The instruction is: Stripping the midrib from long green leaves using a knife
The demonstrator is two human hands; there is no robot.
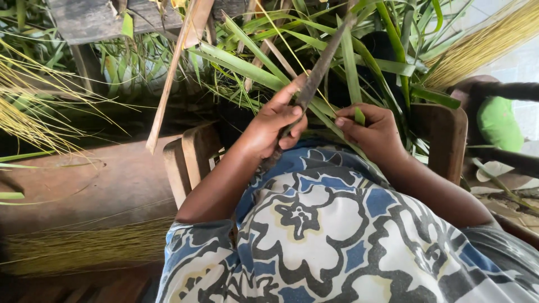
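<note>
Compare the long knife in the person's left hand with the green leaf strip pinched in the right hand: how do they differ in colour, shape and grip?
The knife is dark grey and straight; the leaf strip is bright green and thinner. The left hand wraps the knife's lower end in a fist, while the right hand pinches the leaf strip between its fingertips. Both are long, narrow and point up and away from the person.

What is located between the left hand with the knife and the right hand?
In the head view, a long green leaf crosses the gap between the left hand holding the knife and the right hand, which pinches a leaf. Below lies patterned cloth.
</note>
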